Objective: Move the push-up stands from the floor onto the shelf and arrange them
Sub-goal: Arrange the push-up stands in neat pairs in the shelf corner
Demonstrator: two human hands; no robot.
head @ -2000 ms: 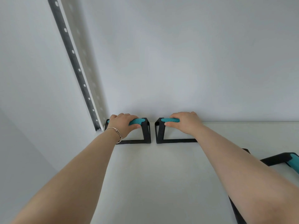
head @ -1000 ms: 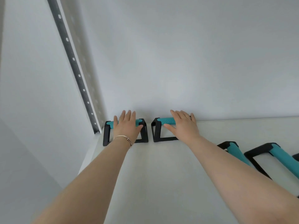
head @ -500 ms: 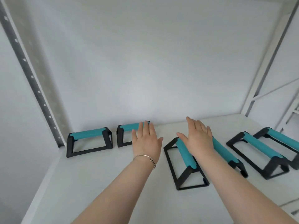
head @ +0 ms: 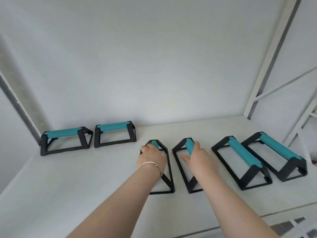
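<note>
Several black push-up stands with teal grips stand on the white shelf (head: pixel 68 186). Two sit side by side against the back wall at left, the corner stand (head: pixel 66 140) and its neighbour (head: pixel 115 135), grips running left to right. My left hand (head: pixel 151 156) is closed around the grip of a middle stand (head: pixel 167 176). My right hand (head: pixel 199 158) rests on the grip of the stand beside it (head: pixel 181 167), thumb out to the left, fingers curling over. Two more stands (head: pixel 243 160) (head: pixel 281 153) lie angled at the right.
A perforated grey upright (head: pixel 18 107) runs up the left back corner. White shelf posts and cross braces (head: pixel 267 74) rise at the right. The shelf's front edge (head: pixel 257 219) runs below my right forearm. Bare shelf surface spreads at the front left.
Both hands left the two stands at the back left and swung right. They now sit down on the grips of the two middle stands, the left hand closed. The view turned right.
</note>
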